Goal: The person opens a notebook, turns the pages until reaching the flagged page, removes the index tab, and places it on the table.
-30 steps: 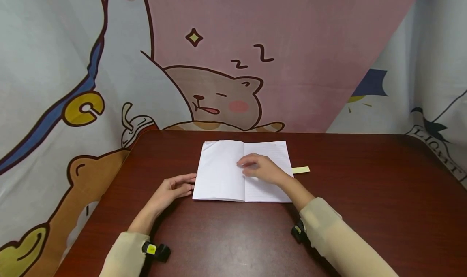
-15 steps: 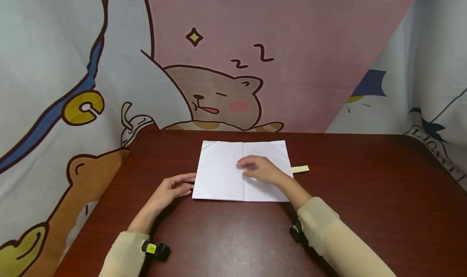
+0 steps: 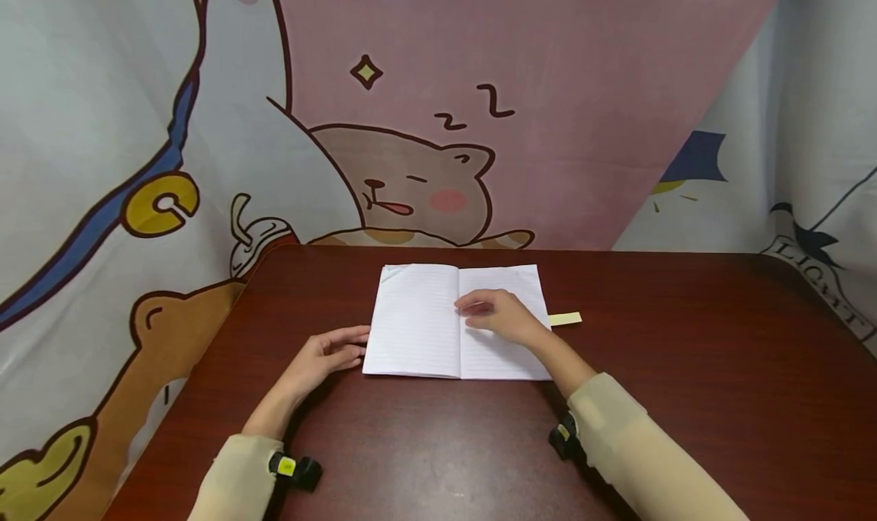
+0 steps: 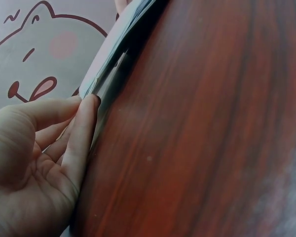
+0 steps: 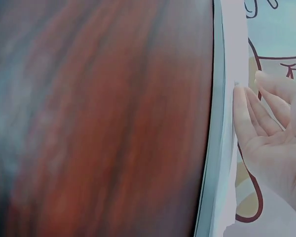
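Note:
A white lined notebook [image 3: 414, 315] lies spread on the table, its centre fold running away from the person. Alongside its left edge is the left hand [image 3: 320, 359], with fingertips right at the page edges; in the left wrist view, the fingers [image 4: 80, 131] meet the stacked pages [image 4: 104, 57]. The right hand [image 3: 503, 317] is over the right page, loosely bent, just beside the fold. One of its fingertips [image 5: 239, 96] reaches the paper surface in the right wrist view, while the other fingers stay raised. A pale yellow strip [image 3: 566, 319] sticks out from the notebook's right side.
The dark reddish-brown wooden table [image 3: 438, 452] extends around the notebook. Behind it hangs a cloth [image 3: 548, 163] printed with cartoon animals. Each wrist carries a small black camera, such as the left one [image 3: 298, 471].
The left page, bulging one second ago, lies flatter and shows its lines. Over the last half second the right hand has shifted slightly right, off the fold. The left hand keeps its place.

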Demonstrator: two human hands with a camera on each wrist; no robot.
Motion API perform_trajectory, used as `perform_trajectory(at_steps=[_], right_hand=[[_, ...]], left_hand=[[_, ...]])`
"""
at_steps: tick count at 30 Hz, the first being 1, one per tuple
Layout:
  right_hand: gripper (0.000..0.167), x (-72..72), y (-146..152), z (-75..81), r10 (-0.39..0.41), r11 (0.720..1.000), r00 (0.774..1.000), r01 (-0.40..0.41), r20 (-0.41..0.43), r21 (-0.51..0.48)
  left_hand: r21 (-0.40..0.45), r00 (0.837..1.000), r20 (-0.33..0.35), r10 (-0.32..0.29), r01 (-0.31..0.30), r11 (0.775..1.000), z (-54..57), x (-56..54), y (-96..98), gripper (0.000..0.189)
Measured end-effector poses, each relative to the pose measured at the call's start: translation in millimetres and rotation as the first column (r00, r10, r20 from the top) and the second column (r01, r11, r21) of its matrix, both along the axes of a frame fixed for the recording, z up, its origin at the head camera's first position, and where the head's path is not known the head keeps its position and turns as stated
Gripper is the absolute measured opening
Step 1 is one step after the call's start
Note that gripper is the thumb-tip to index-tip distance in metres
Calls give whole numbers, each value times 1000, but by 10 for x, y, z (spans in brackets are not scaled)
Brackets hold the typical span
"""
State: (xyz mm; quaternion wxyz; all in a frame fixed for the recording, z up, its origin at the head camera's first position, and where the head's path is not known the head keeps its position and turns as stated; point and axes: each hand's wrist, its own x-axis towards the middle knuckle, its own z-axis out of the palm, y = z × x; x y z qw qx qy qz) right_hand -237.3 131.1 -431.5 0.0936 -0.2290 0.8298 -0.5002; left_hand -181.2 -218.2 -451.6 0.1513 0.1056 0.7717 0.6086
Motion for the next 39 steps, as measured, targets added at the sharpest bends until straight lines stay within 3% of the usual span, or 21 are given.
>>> perform_trajectory(at_steps=[7,14,19,39], right_hand=[[30,-17,139,-5,-22,999,998,20,-60,-34],[32,-17,250,23,-72,997,997,72,-8,-31],[32,-35,323,4,-86,995,996,86,-3,-53],[33,-24,624,48,-197,980,980,197,-12,16]], left_hand=[[4,1000,3,0,0,1000,-3,4,-1,44],[5,1000,-1,-5,5,1000,-3,4,1,44],[6,1000,-4,-8,8,1000,-6,1,-1,44],[-13,1000,-7,1,-1,1000,8,0,13,44]])
